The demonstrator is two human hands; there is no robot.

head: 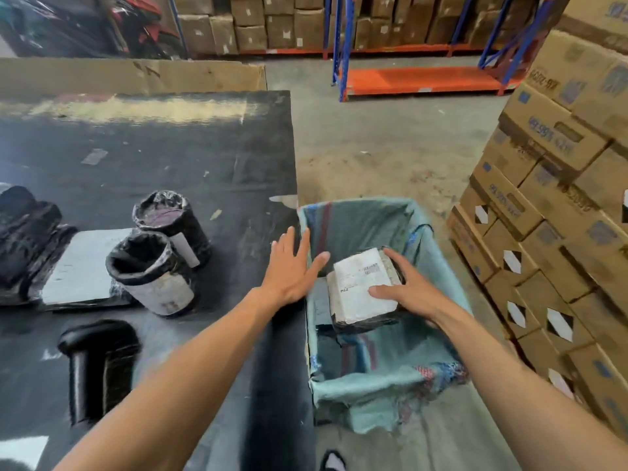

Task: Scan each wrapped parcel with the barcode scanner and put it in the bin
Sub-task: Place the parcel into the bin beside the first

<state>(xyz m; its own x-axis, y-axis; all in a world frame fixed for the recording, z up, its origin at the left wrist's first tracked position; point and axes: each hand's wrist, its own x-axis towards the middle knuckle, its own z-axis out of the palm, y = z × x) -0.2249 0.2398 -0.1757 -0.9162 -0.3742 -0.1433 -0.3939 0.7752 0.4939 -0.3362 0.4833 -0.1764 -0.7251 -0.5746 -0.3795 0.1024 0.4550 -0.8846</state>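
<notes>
A boxy parcel [365, 288], black-wrapped with a white label, is gripped by the right hand [409, 287] over the bin [380, 382], a woven green sack. The left hand [289, 266] is spread flat at the dark tabletop [153, 158] edge, holding nothing.

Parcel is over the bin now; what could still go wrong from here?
1. The right hand holds the box parcel by one side only; it may tip and land label-down.
2. The bin is a soft sack liner; its rim could fold inward.
</notes>
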